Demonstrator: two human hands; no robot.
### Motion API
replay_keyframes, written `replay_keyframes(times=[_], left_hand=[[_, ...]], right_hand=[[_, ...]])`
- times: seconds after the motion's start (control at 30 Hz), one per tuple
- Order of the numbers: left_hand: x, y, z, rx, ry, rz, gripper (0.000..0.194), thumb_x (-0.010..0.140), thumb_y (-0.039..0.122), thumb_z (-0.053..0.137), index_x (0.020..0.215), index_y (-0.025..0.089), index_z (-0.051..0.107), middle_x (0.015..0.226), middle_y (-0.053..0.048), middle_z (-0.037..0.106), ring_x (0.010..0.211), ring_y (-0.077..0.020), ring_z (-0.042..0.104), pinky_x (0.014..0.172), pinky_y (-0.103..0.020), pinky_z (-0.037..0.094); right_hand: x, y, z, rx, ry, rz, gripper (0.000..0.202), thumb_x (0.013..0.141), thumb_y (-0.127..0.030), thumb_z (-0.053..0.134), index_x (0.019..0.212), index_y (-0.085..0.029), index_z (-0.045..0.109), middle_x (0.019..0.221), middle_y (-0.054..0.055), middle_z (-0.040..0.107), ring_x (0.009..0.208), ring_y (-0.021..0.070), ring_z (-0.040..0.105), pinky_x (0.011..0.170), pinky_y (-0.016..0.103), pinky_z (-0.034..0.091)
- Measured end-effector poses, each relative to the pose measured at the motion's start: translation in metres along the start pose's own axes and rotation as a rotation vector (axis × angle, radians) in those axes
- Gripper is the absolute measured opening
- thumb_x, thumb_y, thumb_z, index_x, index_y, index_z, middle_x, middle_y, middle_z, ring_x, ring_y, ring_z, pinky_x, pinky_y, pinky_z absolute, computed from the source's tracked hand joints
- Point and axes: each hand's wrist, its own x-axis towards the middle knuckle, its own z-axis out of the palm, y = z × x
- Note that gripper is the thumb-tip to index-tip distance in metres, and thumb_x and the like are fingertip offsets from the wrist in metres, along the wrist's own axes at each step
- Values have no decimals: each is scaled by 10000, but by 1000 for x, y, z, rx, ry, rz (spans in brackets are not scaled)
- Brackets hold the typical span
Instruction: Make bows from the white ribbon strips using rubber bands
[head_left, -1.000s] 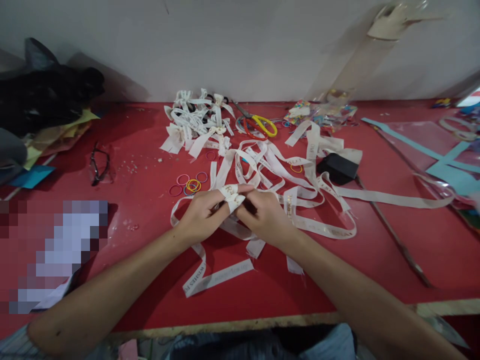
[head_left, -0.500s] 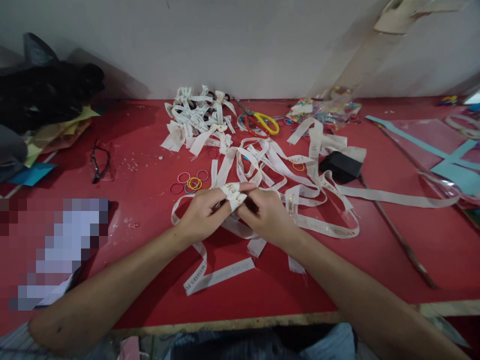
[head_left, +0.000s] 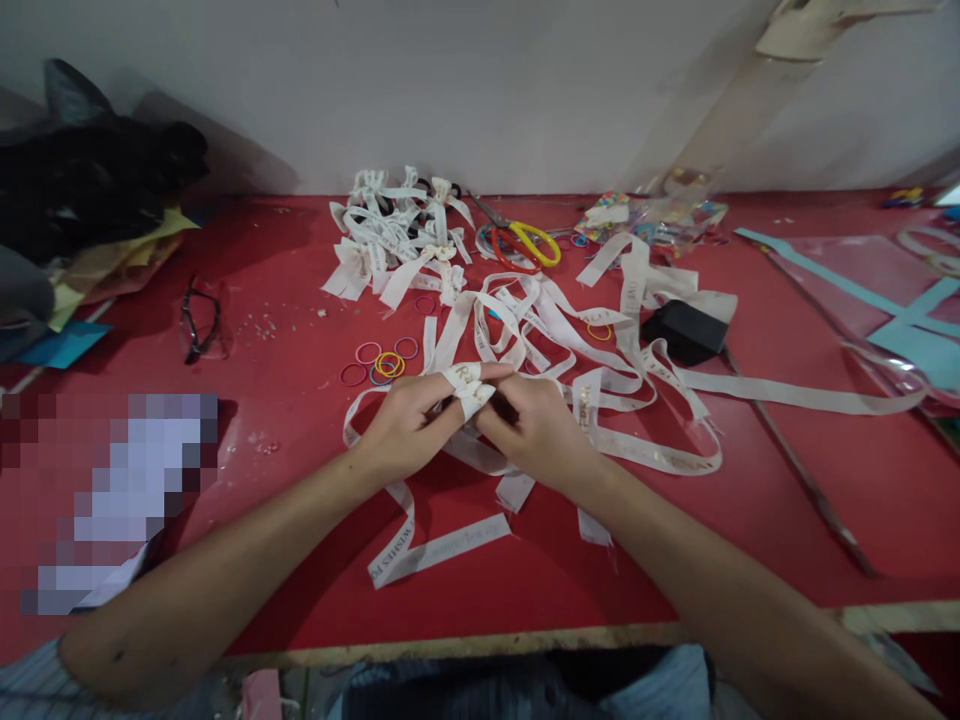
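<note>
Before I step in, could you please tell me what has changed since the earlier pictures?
Nothing visibly, beyond a slight shift of the camera view. The left hand and right hand stay together at the white ribbon; the scissors lie as before.

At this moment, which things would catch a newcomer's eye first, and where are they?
Probably the white printed ribbon at the centre, gripped by the left hand, with the right hand close against it. Beyond, the scissors, with one red and one yellow handle, stand out on the red table, just right of a heap of knotted white ribbons.
</note>
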Motion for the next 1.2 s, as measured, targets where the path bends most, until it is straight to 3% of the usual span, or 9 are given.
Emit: replay_keyframes(times=[0.53, 1.2], left_hand=[[0, -5, 2, -61, -49, -72, 288, 912, 223, 506, 1109, 177, 711, 583, 56, 516, 525, -73, 427, 507, -157, 355], [0, -4, 1, -41, -66, -85, 306, 928, 256, 489, 1153, 190, 685, 589, 48, 554, 503, -73, 458, 493, -157, 371]], right_hand=[[1, -2, -3, 38, 0, -17, 290, 787, -184, 499, 566, -206, 314, 474, -76, 335, 439, 60, 288, 481, 231, 222], [0, -3, -4, 38, -8, -9, 282, 791, -180, 508, 566, -205, 339, 479, -78, 350, 441, 61, 300, 477, 229, 230]])
